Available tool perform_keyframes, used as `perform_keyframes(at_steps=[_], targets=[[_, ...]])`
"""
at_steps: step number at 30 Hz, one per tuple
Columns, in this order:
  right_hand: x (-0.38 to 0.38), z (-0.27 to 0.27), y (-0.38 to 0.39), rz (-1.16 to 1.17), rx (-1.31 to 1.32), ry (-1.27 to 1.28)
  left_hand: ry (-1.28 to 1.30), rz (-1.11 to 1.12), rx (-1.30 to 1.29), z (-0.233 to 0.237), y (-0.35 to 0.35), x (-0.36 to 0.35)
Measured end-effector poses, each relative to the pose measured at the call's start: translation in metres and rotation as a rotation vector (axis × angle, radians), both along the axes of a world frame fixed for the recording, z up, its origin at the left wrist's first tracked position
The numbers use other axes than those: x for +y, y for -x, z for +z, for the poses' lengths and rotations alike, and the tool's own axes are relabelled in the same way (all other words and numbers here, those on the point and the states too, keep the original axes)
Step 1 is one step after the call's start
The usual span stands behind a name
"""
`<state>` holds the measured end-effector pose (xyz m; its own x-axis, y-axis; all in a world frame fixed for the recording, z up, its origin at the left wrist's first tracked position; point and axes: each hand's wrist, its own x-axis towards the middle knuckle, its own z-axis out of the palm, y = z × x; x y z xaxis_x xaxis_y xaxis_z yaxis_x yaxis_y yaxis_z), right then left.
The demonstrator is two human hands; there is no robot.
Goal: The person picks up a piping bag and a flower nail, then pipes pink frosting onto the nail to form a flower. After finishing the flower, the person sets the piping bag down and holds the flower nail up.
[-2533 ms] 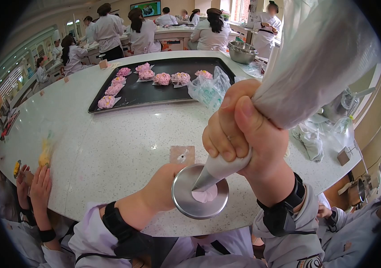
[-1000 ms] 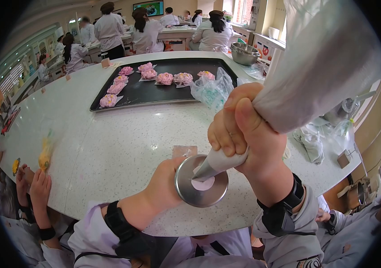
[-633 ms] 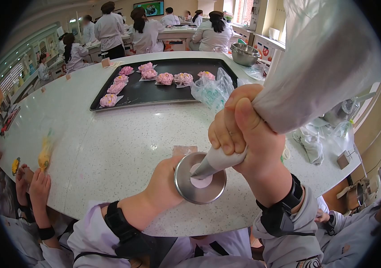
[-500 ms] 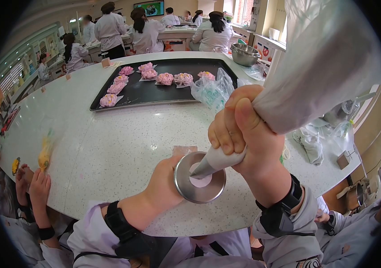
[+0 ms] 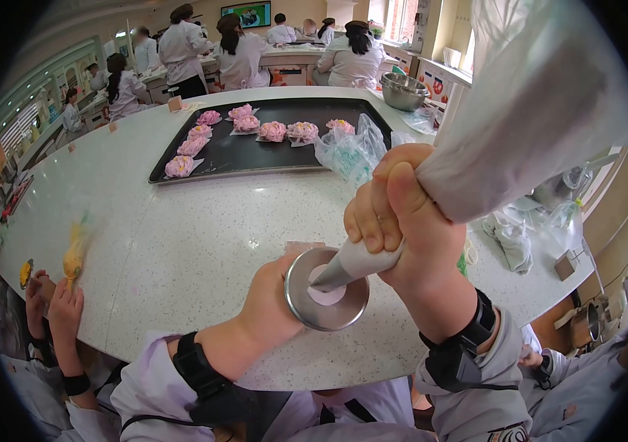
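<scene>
Right hand (image 5: 411,221) fingers wrapped round piping bag (image 5: 531,132), nozzle (image 5: 336,272) at pink cream (image 5: 328,297) on metal disc (image 5: 351,300); left hand (image 5: 273,293) holding disc, fingers hidden behind it.

pink flowers (image 5: 272,131): 9 visible, 11 o'clock | black tray (image 5: 248,156): 1, 11 o'clock | metal disc (image 5: 348,306): 1, 6 o'clock | white piping bag (image 5: 527,132): 1, 2 o'clock | yellow piping bag (image 5: 73,261): 1, 9 o'clock
</scene>
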<state>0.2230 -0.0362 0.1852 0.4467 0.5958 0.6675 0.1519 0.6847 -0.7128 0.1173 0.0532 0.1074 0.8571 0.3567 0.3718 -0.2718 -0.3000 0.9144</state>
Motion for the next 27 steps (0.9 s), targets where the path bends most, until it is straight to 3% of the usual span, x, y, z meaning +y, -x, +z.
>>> perform_keyframes(at_steps=[11, 15, 17, 23, 27], targets=[[0.0011, -0.0001, -0.0004, -0.049, 0.018, 0.016, 0.106, -0.015, 0.012, 0.001, -0.0011, -0.0013], [0.0011, 0.0007, 0.0003, -0.089, 0.049, 0.008, 0.033, 0.002, 0.017, -0.0008, -0.0013, 0.0001], [0.001, 0.0017, 0.0008, -0.104, 0.057, 0.005, 0.247, -0.034, 0.002, -0.0015, -0.0019, -0.0013], [0.0012, 0.0025, 0.0021, -0.08, 0.095, -0.006, 0.042, 0.007, -0.017, -0.0005, -0.0003, -0.0015], [0.0008, 0.0029, 0.0013, -0.096, 0.089, 0.014, 0.146, -0.021, -0.032, 0.0008, 0.0, -0.0031]])
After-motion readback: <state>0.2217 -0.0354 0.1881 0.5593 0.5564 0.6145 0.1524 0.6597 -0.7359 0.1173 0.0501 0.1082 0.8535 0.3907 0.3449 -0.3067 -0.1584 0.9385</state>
